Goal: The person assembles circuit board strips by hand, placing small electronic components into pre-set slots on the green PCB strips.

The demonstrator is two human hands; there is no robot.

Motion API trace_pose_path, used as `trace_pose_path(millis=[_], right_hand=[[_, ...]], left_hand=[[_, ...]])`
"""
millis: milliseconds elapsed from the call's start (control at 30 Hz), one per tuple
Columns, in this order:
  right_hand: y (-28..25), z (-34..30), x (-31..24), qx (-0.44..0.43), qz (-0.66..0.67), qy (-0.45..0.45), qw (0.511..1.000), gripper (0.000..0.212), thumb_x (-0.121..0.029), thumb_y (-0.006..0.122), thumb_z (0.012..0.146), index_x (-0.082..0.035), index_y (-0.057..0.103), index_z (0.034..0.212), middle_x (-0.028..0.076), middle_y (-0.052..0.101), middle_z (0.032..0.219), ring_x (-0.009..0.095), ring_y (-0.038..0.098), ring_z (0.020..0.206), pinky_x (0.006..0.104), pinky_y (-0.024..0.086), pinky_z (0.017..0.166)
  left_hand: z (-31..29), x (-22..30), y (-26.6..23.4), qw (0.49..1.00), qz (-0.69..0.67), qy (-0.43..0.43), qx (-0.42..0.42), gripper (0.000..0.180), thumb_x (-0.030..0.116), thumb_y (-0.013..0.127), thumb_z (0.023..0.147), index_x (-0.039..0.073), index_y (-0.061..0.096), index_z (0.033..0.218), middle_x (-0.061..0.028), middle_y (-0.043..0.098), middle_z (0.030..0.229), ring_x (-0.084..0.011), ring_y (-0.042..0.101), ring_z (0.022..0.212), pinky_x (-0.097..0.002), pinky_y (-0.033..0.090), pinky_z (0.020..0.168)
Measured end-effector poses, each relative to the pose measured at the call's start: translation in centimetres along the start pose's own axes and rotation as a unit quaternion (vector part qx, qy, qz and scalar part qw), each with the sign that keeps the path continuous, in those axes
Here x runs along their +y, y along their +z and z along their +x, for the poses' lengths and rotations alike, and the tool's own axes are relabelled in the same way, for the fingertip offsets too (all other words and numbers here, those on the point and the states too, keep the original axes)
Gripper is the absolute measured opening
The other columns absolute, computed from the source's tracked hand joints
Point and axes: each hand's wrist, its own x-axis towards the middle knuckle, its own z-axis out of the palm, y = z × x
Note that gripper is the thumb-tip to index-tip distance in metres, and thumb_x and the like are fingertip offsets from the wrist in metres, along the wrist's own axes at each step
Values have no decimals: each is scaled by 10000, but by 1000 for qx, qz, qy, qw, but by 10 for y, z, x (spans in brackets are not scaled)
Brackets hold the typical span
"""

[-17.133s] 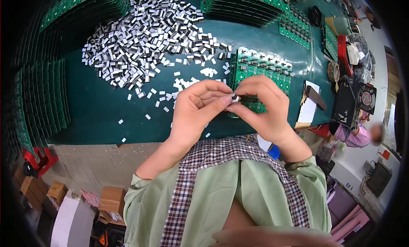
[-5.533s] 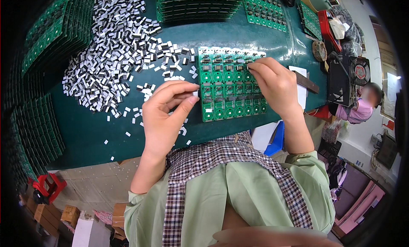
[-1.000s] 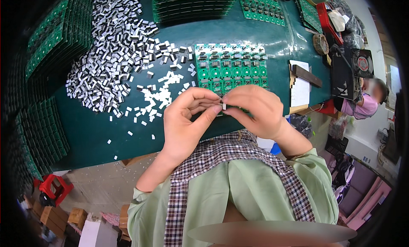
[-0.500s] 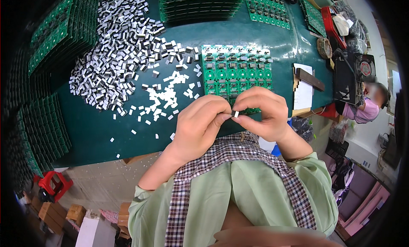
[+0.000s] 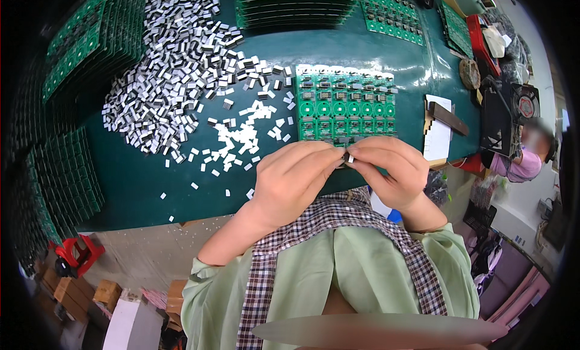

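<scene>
In front of my body both hands meet at a small black block with a white face [image 5: 350,159], perhaps a display module. My right hand [image 5: 393,172] pinches it between thumb and fingertips. From the other side my left hand [image 5: 293,175] closes thumb and forefinger at its dark edge, partly hidden by the fingers. Just beyond the fingertips lies a green circuit board panel [image 5: 344,108] carrying rows of small displays and round marks. A large heap of similar black-and-white blocks [image 5: 163,90] spreads to the left. Small flat white pieces [image 5: 238,138] lie scattered between heap and panel.
Stacked green boards stand at the left [image 5: 90,48] and far side [image 5: 296,9]. Another panel [image 5: 393,15] lies at the back right. White paper [image 5: 438,126] under a dark bar [image 5: 448,118] rests at the right. A person in pink [image 5: 522,160] sits beyond the black fan [image 5: 522,99].
Both hands, still together on the small block, have shifted slightly relative to the panel, and their fingers lie flatter. The whole view has moved a little, so the table appears further right.
</scene>
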Motion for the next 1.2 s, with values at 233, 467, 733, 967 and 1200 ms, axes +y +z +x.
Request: trace_pose_path(millis=[233, 467, 733, 967, 1200], right_hand=[[-31, 11, 26, 41, -92, 49, 994, 174, 41, 703, 696, -11, 670, 858, 104, 659, 834, 235, 648, 760, 302, 517, 663], [-49, 3, 71, -50, -196, 63, 977, 164, -12, 684, 733, -37, 650, 891, 88, 641, 855, 265, 642, 747, 326, 522, 637], [-46, 6, 69, -63, -229, 52, 970, 136, -30, 679, 731, -53, 645, 860, 61, 628, 844, 251, 635, 724, 335, 519, 612], [-29, 18, 24, -59, -198, 50, 977, 268, -63, 722, 688, -66, 657, 947, 70, 619, 877, 221, 633, 727, 320, 513, 594], [9, 14, 2, -83, 46, -10, 995, 284, -13, 739, 674, -40, 650, 943, 82, 595, 897, 207, 621, 743, 290, 517, 600]], left_hand=[[17, -10, -17, 975, 220, 13, 6, 291, -62, 555, 719, 36, 633, 982, -117, 636, 904, -275, 629, 812, -359, 500, 682], [22, -31, -19, 916, 374, -131, -59, 228, -19, 559, 823, -17, 572, 1051, -149, 562, 1001, -320, 535, 958, -402, 434, 818], [21, -28, -25, 926, 335, -169, -38, 198, -34, 584, 812, -27, 590, 1010, -124, 580, 953, -285, 579, 854, -351, 457, 775], [10, -4, -29, 882, -372, -290, 3, 374, -105, 599, 805, -49, 529, 1168, -108, 623, 979, -142, 599, 928, -257, 497, 807], [-3, 2, -15, 858, -405, -315, -19, 296, -76, 607, 828, -53, 530, 1113, -102, 605, 1018, -144, 592, 960, -270, 500, 853]])
